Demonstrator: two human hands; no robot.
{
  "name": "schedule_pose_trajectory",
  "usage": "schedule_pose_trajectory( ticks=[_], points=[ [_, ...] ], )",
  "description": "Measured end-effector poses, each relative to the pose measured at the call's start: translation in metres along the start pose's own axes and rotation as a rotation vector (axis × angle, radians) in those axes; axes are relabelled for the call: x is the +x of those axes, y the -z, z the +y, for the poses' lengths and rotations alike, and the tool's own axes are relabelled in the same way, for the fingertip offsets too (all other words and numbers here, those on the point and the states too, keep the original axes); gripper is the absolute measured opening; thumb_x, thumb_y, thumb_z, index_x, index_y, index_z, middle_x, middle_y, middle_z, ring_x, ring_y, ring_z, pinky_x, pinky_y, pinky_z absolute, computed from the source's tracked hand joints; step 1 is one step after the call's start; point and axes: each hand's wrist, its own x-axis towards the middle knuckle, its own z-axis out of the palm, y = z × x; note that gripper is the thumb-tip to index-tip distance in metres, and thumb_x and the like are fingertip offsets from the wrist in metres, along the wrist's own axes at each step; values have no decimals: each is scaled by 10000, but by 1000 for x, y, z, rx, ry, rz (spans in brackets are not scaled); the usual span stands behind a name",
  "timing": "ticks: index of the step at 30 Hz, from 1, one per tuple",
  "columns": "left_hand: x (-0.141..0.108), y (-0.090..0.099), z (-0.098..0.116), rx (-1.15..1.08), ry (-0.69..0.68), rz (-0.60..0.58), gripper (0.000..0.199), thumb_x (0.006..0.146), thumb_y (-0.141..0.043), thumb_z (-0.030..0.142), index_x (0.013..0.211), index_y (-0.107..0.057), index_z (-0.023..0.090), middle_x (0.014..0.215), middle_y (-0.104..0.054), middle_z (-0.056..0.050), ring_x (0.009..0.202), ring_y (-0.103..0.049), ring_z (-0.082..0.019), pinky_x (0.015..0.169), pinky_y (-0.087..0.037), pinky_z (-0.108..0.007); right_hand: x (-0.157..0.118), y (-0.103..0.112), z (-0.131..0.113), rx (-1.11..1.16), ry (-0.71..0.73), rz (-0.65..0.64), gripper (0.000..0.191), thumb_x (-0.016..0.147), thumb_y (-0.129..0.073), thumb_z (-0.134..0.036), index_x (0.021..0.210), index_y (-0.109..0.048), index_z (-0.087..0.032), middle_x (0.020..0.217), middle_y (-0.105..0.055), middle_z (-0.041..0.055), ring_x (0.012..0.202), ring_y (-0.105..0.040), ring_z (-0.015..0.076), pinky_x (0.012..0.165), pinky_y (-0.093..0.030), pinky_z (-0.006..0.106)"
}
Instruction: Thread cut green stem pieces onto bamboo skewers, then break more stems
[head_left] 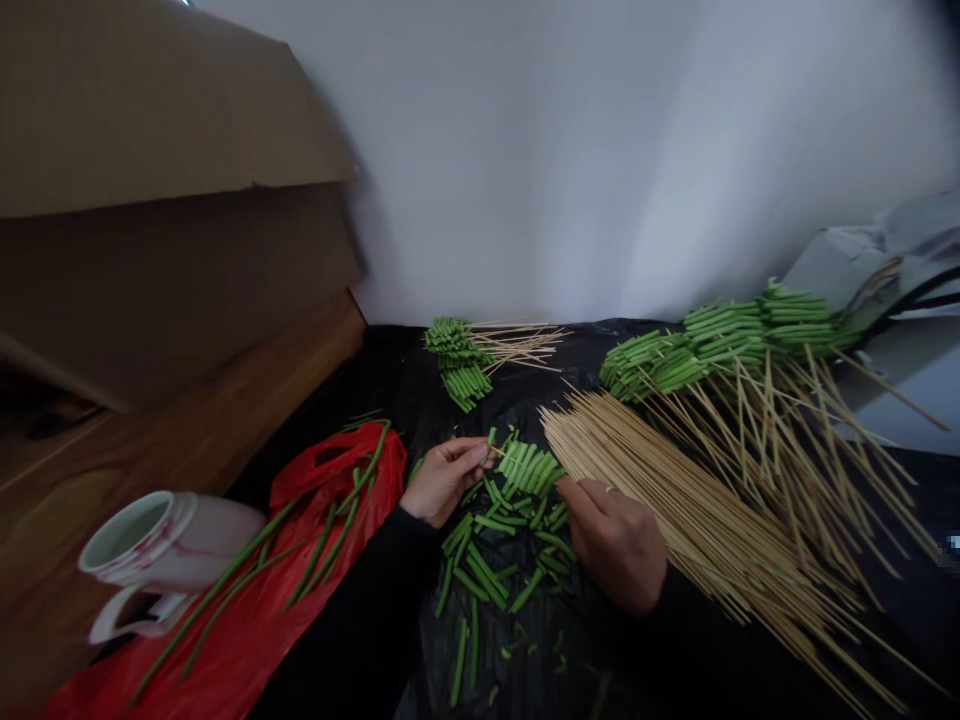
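The left hand's grip [444, 482] is pinched together on a green bean piece [490, 442]. The right hand's grip [615, 530] is closed on a thin wooden stick [529, 462]. Both hands are just above the pile of cut beans [502, 540]. Left of the pile, a red plastic bag [360, 470] has long beans [315, 555] on it, beside a white jug [225, 530] lying on its side.

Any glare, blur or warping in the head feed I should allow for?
Head view: the white wall is brightest at right, with a soft shadow beside the cardboard box; the box edge looks blurred; wide-angle warp bends the frame's edges; the cut green beans and bamboo skewers near the left hand and right hand stay fairly sharp.
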Motion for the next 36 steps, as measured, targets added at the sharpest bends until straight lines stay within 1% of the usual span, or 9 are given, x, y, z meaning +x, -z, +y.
schedule_pose_trajectory(
  ticks=[6,12,16,21,27,29,32,33,36],
  points=[
    [0,0,0,-6,2,5,330,534,-874,271,795,-744,115,740,-700,-42,644,-597,-74,597,-448,-165,-1,0,1,-8,5,1,226,877,-439,-107,937,-648,-168,665,-539,4,583,-447,125,565,-258,310],
    [-1,0,0,62,-27,0,293,550,-866,277,764,-747,117,726,-707,-47,666,-605,-88,634,-447,-187,-2,-1,0,-1,2,-10,248,849,-433,-78,949,-646,-158,673,-542,10,597,-452,126,563,-270,306],
    [-2,-2,-3,47,13,-17,301,513,-880,268,739,-745,121,694,-704,-38,648,-607,-95,638,-447,-206,-3,-2,-2,-4,5,-8,251,860,-436,-86,970,-649,-160,663,-530,9,593,-442,137,557,-257,317],
    [-2,-4,-3,17,70,1,322,482,-893,257,729,-740,119,694,-691,-23,621,-592,-70,624,-450,-188,-2,-1,-2,6,9,0,252,872,-435,-87,989,-650,-148,668,-536,13,600,-448,138,565,-258,316],
    [-1,-3,-9,30,69,15,326,455,-901,260,708,-739,134,683,-670,-2,642,-586,-72,665,-465,-200,-3,-3,-2,9,16,14,251,868,-441,-88,993,-650,-151,661,-535,7,591,-443,130,562,-264,309],
    [0,-1,-7,81,39,2,301,494,-886,275,722,-743,140,698,-681,-13,651,-589,-83,674,-459,-210,-2,-3,0,-3,20,14,259,864,-442,-90,1008,-648,-155,662,-537,4,587,-443,126,558,-264,307],
    [1,6,1,266,-68,-33,275,609,-819,342,794,-755,149,776,-712,-51,679,-595,-114,668,-446,-228,0,-1,3,-22,16,16,250,861,-446,-96,987,-651,-162,661,-539,1,576,-439,118,558,-264,305],
    [2,10,6,349,-118,-24,274,644,-789,368,808,-757,152,798,-717,-60,688,-597,-126,664,-442,-236,1,0,4,-27,9,19,240,861,-449,-98,966,-653,-167,660,-539,0,572,-437,117,561,-264,305],
    [4,22,17,651,-269,79,253,705,-715,403,777,-750,164,765,-713,-58,683,-593,-161,658,-435,-267,3,1,8,-29,-9,31,215,859,-460,-103,907,-656,-178,658,-538,0,577,-440,118,571,-268,301]
  ],
)
